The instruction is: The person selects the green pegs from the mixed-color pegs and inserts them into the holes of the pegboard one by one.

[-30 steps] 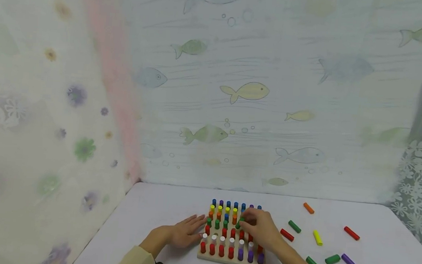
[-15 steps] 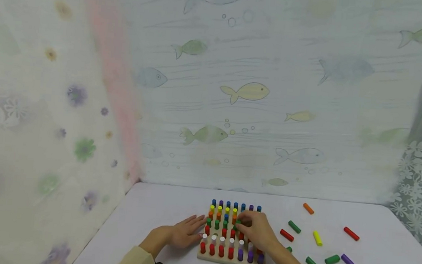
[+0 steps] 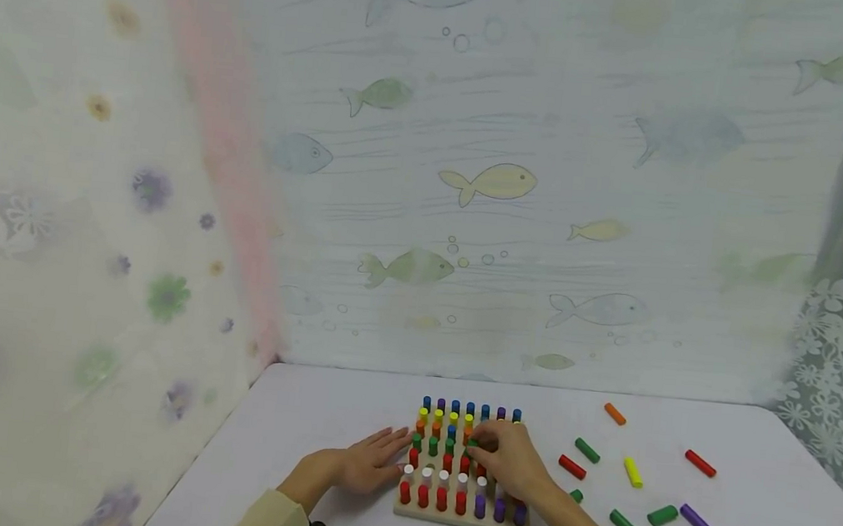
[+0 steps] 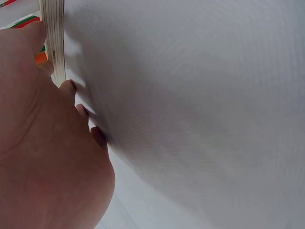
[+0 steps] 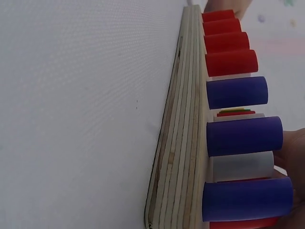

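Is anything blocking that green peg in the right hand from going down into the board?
Nothing visible does. The right hand pinches the green peg over the wooden board, in the green row. Neighbouring pegs stand close beside it, but the fingers hide the hole beneath, so I cannot tell if it is free.

Left hand (image 4: 43, 143) laid flat on the white table (image 4: 200, 119), fingertips set against the layered edge of the wooden pegboard (image 4: 53, 38).
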`<state>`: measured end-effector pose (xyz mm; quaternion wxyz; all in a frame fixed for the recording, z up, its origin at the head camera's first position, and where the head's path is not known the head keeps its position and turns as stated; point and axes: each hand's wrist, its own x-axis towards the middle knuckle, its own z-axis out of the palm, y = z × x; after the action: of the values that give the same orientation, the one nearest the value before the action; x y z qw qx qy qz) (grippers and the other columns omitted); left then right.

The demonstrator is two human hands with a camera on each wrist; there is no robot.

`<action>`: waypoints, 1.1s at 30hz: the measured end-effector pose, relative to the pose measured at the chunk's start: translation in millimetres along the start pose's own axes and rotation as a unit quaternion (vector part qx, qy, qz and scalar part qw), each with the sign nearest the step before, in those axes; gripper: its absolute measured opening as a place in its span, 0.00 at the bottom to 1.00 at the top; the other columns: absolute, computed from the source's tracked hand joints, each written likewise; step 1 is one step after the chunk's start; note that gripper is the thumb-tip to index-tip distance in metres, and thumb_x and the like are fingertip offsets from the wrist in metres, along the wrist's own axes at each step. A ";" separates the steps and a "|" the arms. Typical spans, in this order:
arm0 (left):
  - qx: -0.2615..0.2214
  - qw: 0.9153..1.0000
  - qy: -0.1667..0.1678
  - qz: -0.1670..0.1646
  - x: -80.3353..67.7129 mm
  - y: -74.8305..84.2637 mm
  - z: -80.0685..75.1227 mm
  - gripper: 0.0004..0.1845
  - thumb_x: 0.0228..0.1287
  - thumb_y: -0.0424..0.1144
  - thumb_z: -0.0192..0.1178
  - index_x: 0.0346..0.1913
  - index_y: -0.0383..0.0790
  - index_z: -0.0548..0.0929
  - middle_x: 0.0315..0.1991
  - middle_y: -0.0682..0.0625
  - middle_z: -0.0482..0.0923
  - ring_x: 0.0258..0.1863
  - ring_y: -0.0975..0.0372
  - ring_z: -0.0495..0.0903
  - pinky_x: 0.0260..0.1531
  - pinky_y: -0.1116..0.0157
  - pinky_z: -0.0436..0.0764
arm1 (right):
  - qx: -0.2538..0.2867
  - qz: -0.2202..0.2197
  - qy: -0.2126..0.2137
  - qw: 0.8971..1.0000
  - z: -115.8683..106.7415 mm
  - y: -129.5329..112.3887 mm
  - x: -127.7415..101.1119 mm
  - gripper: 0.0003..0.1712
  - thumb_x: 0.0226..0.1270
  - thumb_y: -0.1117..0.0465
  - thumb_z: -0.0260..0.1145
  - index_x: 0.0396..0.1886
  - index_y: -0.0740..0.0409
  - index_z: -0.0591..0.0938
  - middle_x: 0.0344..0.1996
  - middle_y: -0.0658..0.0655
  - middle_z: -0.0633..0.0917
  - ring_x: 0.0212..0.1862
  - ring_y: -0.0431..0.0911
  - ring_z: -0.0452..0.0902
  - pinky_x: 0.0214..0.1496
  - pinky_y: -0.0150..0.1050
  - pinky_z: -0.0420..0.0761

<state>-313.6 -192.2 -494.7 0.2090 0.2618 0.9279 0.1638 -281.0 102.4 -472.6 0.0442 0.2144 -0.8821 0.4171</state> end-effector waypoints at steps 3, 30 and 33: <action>0.003 1.000 0.001 0.003 2.2 -3.6 1.5 0.39 0.77 0.68 0.42 0.83 0.58 0.51 0.84 0.56 0.47 0.82 0.51 0.43 0.78 0.43 0.51 | -0.001 -0.004 -0.004 1.000 -0.9 -0.4 -0.2 0.04 0.68 0.65 0.71 0.41 0.59 0.88 0.35 0.47 0.89 0.36 0.39 0.83 0.40 0.35 0.86; -0.013 1.000 -0.009 -0.015 -0.9 -0.3 -1.3 0.38 0.77 0.67 0.43 0.83 0.59 0.51 0.84 0.56 0.46 0.83 0.52 0.42 0.78 0.43 0.49 | -0.018 -0.023 -0.062 0.998 -41.0 -14.6 -17.9 0.11 0.73 0.62 0.66 0.49 0.64 0.86 0.39 0.49 0.87 0.40 0.42 0.82 0.41 0.31 0.83; -0.006 1.000 -0.008 -0.012 -2.3 2.4 -4.1 0.38 0.78 0.66 0.42 0.83 0.56 0.50 0.84 0.53 0.46 0.83 0.50 0.42 0.78 0.42 0.49 | -0.034 -0.038 -0.054 0.997 -54.6 -15.3 -23.1 0.11 0.73 0.62 0.67 0.49 0.64 0.85 0.41 0.51 0.87 0.41 0.43 0.82 0.43 0.34 0.84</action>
<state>-312.8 -192.4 -489.4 0.2200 0.2508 0.9283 0.1644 -259.3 143.0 -432.2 0.0198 0.2686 -0.8878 0.3731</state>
